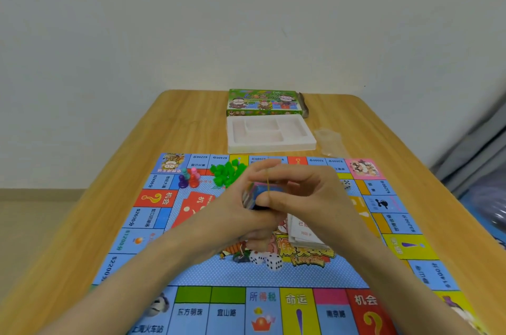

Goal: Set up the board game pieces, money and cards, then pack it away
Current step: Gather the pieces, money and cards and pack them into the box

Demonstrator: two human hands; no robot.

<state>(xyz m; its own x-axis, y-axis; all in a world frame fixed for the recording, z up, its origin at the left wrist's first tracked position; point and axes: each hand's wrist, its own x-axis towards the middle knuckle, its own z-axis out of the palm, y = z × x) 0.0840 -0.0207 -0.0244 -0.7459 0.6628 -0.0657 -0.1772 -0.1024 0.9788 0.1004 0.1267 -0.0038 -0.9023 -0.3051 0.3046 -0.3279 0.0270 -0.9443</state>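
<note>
Forearms (131,274) cross the game board (213,271); left hand (238,219) grips a card stack (258,193) in curled fingers (257,226), right hand (304,189) pinches its rubber band (267,181); bare bench (82,225) flanks the board.

Board (273,274) on the table (82,225), tray (269,147) behind it, box (262,103) behind the tray, bag (328,140) right of the tray, pawns (189,177) at the board's far left, houses (226,173) right of them, dice (267,260) at its middle, bundle (257,192) above, between left hand (235,214) and right hand (306,192).
</note>
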